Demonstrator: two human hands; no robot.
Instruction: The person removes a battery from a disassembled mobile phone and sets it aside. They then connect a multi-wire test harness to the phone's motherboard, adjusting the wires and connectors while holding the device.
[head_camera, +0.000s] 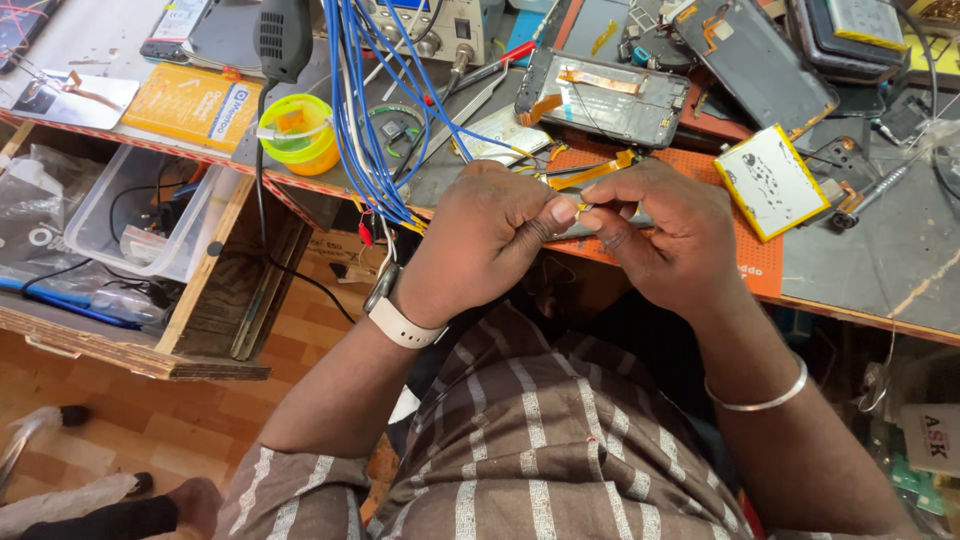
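Both hands were pinched together at the counter's (880, 270) front edge, the left hand (480, 240) and right hand (665, 235) closed on a tiny yellowish flex strip (581, 207) held between the fingertips. Looked like mid-job, honestly: the opened phone (610, 97) was lying apart behind the hands, nothing reassembled. A bundle of blue wires (365, 120) was hung right beside the left hand, crowding things, and a loose battery (770, 180) was parked off right.

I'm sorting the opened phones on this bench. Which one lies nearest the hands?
The opened phone with the orange flex strip across it, just beyond the left hand and right hand. The other phones lie farther back to the right.
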